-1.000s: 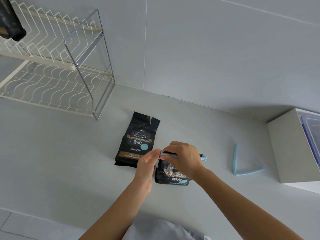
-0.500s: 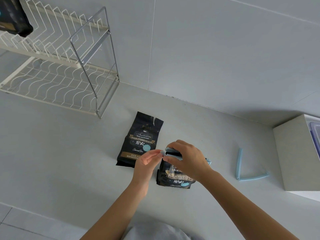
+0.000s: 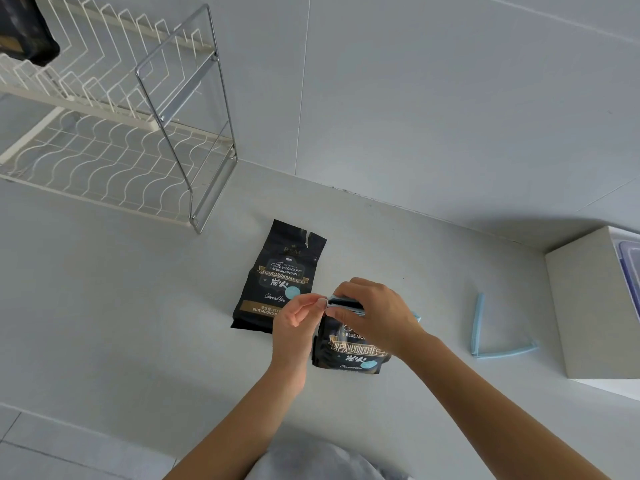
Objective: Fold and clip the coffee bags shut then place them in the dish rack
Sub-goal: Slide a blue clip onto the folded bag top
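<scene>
A black coffee bag [image 3: 349, 351] with a folded top stands on the counter under my hands. A light blue clip [image 3: 341, 308] lies across its fold. My right hand [image 3: 372, 308] presses on the clip and the bag's top. My left hand [image 3: 298, 318] pinches the clip's left end with fingertips. A second black coffee bag [image 3: 277, 278] lies flat on the counter to the left, its top unfolded. A third black bag [image 3: 24, 27] sits in the white dish rack [image 3: 104, 143] at the top left.
An open light blue clip [image 3: 479, 327] lies on the counter to the right. Beyond it a white box [image 3: 588, 306] holds a clear container at the right edge. A tiled wall rises behind the counter.
The view has shifted a little, so the rack and bags sit lower right in frame. My hands stay on the clip and the folded bag, and more of the bag's label shows.
</scene>
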Demonstrator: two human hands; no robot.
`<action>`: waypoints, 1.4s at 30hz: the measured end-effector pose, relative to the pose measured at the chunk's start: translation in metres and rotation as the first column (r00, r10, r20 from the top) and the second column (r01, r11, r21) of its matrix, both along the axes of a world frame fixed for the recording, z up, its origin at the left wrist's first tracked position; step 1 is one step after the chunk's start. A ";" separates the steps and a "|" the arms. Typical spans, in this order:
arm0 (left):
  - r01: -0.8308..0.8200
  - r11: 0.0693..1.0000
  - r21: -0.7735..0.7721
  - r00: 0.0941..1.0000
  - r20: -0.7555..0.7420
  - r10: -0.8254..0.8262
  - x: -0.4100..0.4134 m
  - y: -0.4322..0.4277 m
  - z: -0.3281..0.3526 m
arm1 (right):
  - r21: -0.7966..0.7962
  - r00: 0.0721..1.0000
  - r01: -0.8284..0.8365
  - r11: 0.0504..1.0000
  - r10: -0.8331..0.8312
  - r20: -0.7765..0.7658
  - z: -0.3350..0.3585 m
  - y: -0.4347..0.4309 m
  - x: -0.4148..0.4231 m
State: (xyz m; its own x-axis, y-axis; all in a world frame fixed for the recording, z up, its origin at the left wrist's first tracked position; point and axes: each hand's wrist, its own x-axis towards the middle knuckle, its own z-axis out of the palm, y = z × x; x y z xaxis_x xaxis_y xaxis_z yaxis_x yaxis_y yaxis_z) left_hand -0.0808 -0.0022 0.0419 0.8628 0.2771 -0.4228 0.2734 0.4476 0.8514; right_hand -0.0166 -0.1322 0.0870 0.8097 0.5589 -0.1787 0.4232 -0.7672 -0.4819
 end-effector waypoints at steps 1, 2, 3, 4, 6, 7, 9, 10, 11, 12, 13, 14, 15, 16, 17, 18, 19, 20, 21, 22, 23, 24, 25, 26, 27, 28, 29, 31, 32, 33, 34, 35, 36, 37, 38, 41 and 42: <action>-0.018 1.000 0.004 1.000 -0.002 0.018 0.000 -0.001 0.000 | -0.009 1.000 -0.002 1.000 0.002 0.008 -0.002 0.001 0.000; -0.031 1.000 0.005 1.000 -0.005 0.031 0.000 -0.002 0.000 | -0.019 1.000 -0.004 1.000 0.005 0.015 -0.003 0.001 0.000; -0.038 0.999 -0.002 0.999 -0.008 0.038 0.000 -0.003 0.000 | -0.031 1.000 -0.007 1.000 0.007 0.020 -0.005 0.002 0.001; -0.041 0.999 -0.023 0.999 -0.011 0.041 0.000 -0.004 0.000 | -0.039 1.000 -0.009 0.999 0.010 0.028 -0.005 0.002 0.001; -0.039 0.995 -0.089 0.999 -0.018 0.038 0.000 -0.004 -0.001 | -0.053 0.999 -0.012 0.999 0.014 0.042 -0.006 0.002 0.002; -0.038 0.991 -0.127 0.999 -0.021 0.036 -0.001 -0.004 -0.001 | -0.060 0.999 -0.012 0.998 0.014 0.042 -0.007 0.001 0.002; -0.039 0.982 -0.183 0.999 -0.025 0.035 -0.002 -0.002 -0.003 | -0.079 0.999 -0.017 0.997 0.020 0.042 -0.008 0.002 0.002; -0.038 0.979 -0.200 0.999 -0.028 0.033 -0.003 -0.002 -0.004 | -0.088 0.999 -0.023 0.996 0.028 0.046 -0.008 0.002 0.002; -0.034 0.977 -0.211 0.999 -0.032 0.028 -0.003 -0.002 -0.004 | -0.093 0.998 -0.028 0.995 0.033 0.054 -0.008 0.003 0.001; -0.028 0.978 -0.207 0.999 -0.036 0.022 -0.003 -0.002 -0.005 | -0.092 0.998 -0.032 0.995 0.037 0.060 -0.008 0.002 0.001; -0.022 0.982 -0.189 0.999 -0.036 0.016 -0.003 -0.001 -0.006 | -0.090 0.997 -0.036 0.995 0.042 0.060 -0.007 0.002 0.001; -0.015 0.986 -0.166 0.999 -0.032 0.010 -0.003 0.000 -0.006 | -0.087 0.997 -0.046 0.995 0.051 0.059 -0.007 0.001 0.001; -0.009 0.989 -0.149 1.000 -0.028 0.004 -0.003 0.000 -0.006 | -0.088 0.996 -0.056 0.995 0.061 0.057 -0.006 0.001 0.001; -0.004 0.990 -0.139 1.000 -0.027 0.000 -0.003 0.000 -0.007 | -0.086 0.996 -0.068 0.994 0.073 0.059 -0.006 0.000 0.001; -0.002 0.991 -0.136 1.000 -0.027 -0.001 -0.003 0.000 -0.007 | -0.083 0.995 -0.078 0.993 0.083 0.063 -0.005 0.000 0.001; -0.002 0.991 -0.131 1.000 -0.028 -0.002 -0.002 0.000 -0.007 | -0.080 0.993 -0.086 0.993 0.091 0.070 -0.005 0.000 0.002; -0.003 0.993 -0.121 0.999 -0.032 -0.001 -0.002 0.000 -0.007 | -0.080 0.992 -0.094 0.992 0.100 0.080 -0.005 0.000 0.003; -0.004 0.994 -0.109 0.999 -0.036 0.000 -0.002 0.000 -0.007 | -0.084 0.989 -0.107 0.991 0.114 0.090 -0.005 0.000 0.003; -0.006 0.995 -0.098 0.999 -0.038 0.002 -0.002 0.000 -0.008 | -0.092 0.986 -0.123 0.988 0.132 0.101 -0.004 0.001 0.003; -0.010 0.996 -0.093 0.999 -0.039 0.007 -0.002 0.000 -0.008 | -0.100 0.983 -0.140 0.985 0.151 0.109 -0.004 0.002 0.003; -0.015 0.996 -0.089 0.999 -0.037 0.012 -0.002 0.001 -0.008 | -0.104 0.979 -0.156 0.982 0.167 0.114 -0.004 0.003 0.003; -0.018 0.996 -0.082 0.999 -0.036 0.016 -0.002 0.001 -0.008 | -0.105 0.976 -0.170 0.980 0.182 0.118 -0.004 0.003 0.003; -0.020 0.997 -0.074 0.999 -0.035 0.018 -0.001 0.001 -0.008 | -0.102 0.973 -0.183 0.978 0.195 0.122 -0.003 0.004 0.004; -0.021 0.998 -0.067 0.999 -0.033 0.019 -0.001 0.001 -0.007 | -0.097 0.970 -0.194 0.976 0.206 0.129 -0.003 0.003 0.005; -0.022 0.998 -0.064 0.999 -0.030 0.020 -0.001 0.001 -0.007 | -0.092 0.967 -0.204 0.975 0.215 0.135 -0.002 0.004 0.006; -0.022 0.998 -0.063 0.999 -0.028 0.021 -0.001 0.001 -0.007 | -0.087 0.965 -0.212 0.973 0.223 0.141 -0.002 0.003 0.006; -0.022 0.998 -0.062 0.999 -0.028 0.021 0.000 0.001 -0.006 | -0.082 0.962 -0.220 0.972 0.230 0.145 -0.001 0.004 0.007; -0.017 0.998 -0.068 0.999 -0.034 0.014 0.000 0.002 -0.007 | -0.070 0.961 -0.229 0.971 0.237 0.146 0.000 0.004 0.007; -0.009 0.997 -0.075 0.999 -0.039 0.006 0.001 0.003 -0.008 | -0.068 0.960 -0.229 0.971 0.236 0.147 0.000 0.004 0.007; 0.004 0.997 -0.079 0.999 -0.041 -0.008 0.001 0.004 -0.008 | -0.070 0.961 -0.225 0.972 0.233 0.149 -0.001 0.004 0.007; 0.023 0.997 -0.075 0.999 -0.039 -0.026 0.002 0.005 -0.008 | -0.076 0.964 -0.214 0.974 0.224 0.145 -0.001 0.004 0.006; 0.045 0.997 -0.063 0.998 -0.033 -0.047 0.003 0.006 -0.008 | -0.087 0.970 -0.197 0.977 0.207 0.131 -0.001 0.003 0.006; 0.065 0.997 -0.047 0.997 -0.024 -0.067 0.004 0.007 -0.007 | -0.099 0.977 -0.173 0.980 0.184 0.111 0.000 0.002 0.005; 0.081 0.996 -0.030 0.997 -0.016 -0.082 0.005 0.008 -0.006 | -0.105 0.983 -0.148 0.983 0.158 0.092 0.000 0.001 0.005; 0.094 0.995 -0.013 0.995 -0.010 -0.094 0.005 0.009 -0.005 | -0.101 0.989 -0.122 0.987 0.130 0.075 0.000 0.001 0.006; 0.137 0.990 0.029 0.991 0.006 -0.137 0.005 0.010 -0.002 | -0.071 0.997 -0.064 0.995 0.066 0.027 0.001 0.003 0.006; 0.143 0.989 0.042 0.990 0.009 -0.144 0.005 0.010 -0.001 | -0.068 0.998 -0.055 0.996 0.056 0.013 0.001 0.003 0.007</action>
